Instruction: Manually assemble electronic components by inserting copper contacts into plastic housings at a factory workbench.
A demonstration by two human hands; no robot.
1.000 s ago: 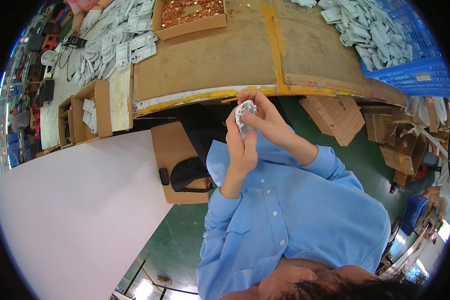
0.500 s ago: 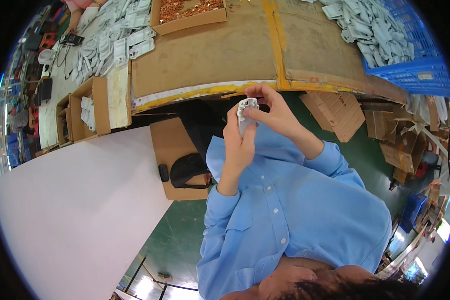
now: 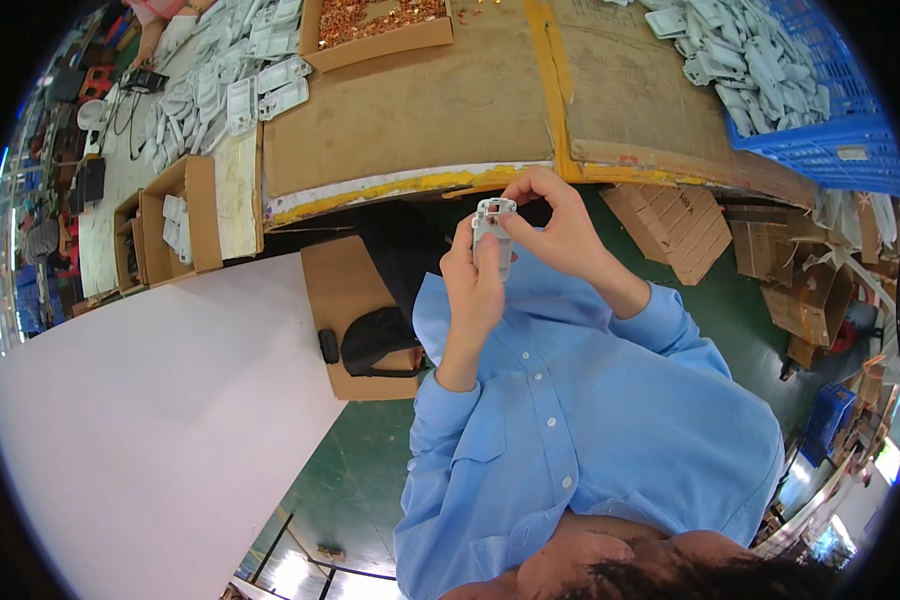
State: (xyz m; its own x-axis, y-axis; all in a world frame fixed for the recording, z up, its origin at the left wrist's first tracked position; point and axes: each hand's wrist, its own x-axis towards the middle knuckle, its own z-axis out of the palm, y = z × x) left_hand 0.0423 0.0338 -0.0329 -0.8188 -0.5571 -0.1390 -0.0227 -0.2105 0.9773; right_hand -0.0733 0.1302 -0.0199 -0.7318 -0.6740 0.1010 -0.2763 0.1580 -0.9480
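Observation:
A light grey plastic housing [image 3: 494, 255], long and hollow with rounded corners, is held upright in front of my chest. My left hand [image 3: 473, 285] is closed around its lower part, the thumb lying along its face. At the housing's top end my right hand [image 3: 558, 228] is bent in a pinch, thumb and fingertips against the rim. A small copper-coloured spot shows inside the top opening; whether my right fingers hold a small part there is hidden.
Ahead is a cardboard-covered bench [image 3: 420, 120] with a box of small copper pieces [image 3: 380, 25]. Grey housings [image 3: 210, 95] lie heaped at left. A blue crate [image 3: 820, 145] with more stands at right. Cardboard boxes [image 3: 675, 225] sit below. A white panel [image 3: 160, 400] spans the left.
The housing has turned so its open face and top opening show more. My left thumb has shifted onto its face, and my right hand has moved slightly right at the top end.

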